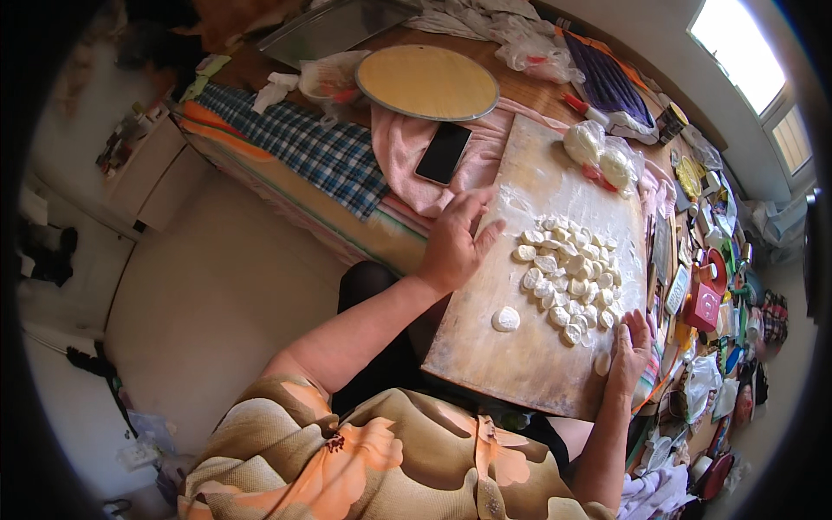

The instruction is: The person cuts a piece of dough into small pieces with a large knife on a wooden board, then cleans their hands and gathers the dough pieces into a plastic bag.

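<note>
A wooden board (485,354) lies in front of the person, and its surface is dusted with white flour. On the middle and right part of this board there is a pile of small dough pieces (568,270), round and flat, many of them touching or overlapping. One single round piece (505,319) lies apart, at the left of the pile and nearer to the body. Another pale piece (602,363) is just beside the right wrist.

The left hand (459,241) rests at the left edge of the board; its thumb stands wide from the other fingers, and no dough piece is between them. The right hand (631,354) is at the right edge, near the pile, with the fingers rather straight and close together, and I see nothing held in them.

At the far end of the board are plastic bags (598,158) with something white inside. Beyond the left hand, a dark phone (443,154) lies on a pink towel (397,149). Behind it there is a round yellow board (427,82) with a grey rim.
</note>
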